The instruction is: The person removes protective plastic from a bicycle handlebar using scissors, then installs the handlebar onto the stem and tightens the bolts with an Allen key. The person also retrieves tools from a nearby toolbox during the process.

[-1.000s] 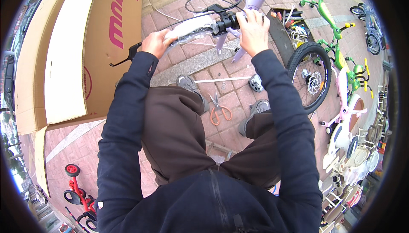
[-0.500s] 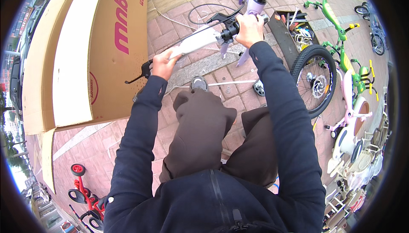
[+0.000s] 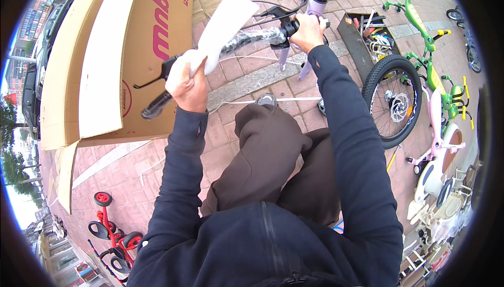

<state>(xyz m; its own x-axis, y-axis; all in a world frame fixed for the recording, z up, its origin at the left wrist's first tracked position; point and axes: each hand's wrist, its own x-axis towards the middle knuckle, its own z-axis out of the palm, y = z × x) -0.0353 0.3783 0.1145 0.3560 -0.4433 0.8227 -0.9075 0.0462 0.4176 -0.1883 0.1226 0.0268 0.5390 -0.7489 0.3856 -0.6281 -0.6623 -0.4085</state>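
Note:
A white foam wrapping sheet [image 3: 224, 22] is pinched in my left hand [image 3: 188, 87], its loose end standing up over the handlebar. The clear-plastic-wrapped handlebar [image 3: 251, 38] belongs to a lavender bicycle [image 3: 315, 7]. Past my left hand, a black brake lever [image 3: 149, 81] and a plastic-covered black grip [image 3: 157, 106] stick out at the bar's left end. My right hand [image 3: 308, 33] is closed around the bar just right of the stem clamp; its palm side is hidden.
On the left stands a big open cardboard box [image 3: 157, 92]. At right are a toolbox [image 3: 354, 40] with tools, a loose bicycle wheel [image 3: 392, 101], a green ride-on toy [image 3: 433, 74] and a pink one [image 3: 436, 129]. A red tricycle [image 3: 108, 229] sits lower left.
The foam has come away from around the left half of the bar, showing the plastic-wrapped tube. My left hand has moved left with it, and the bar's left grip now shows.

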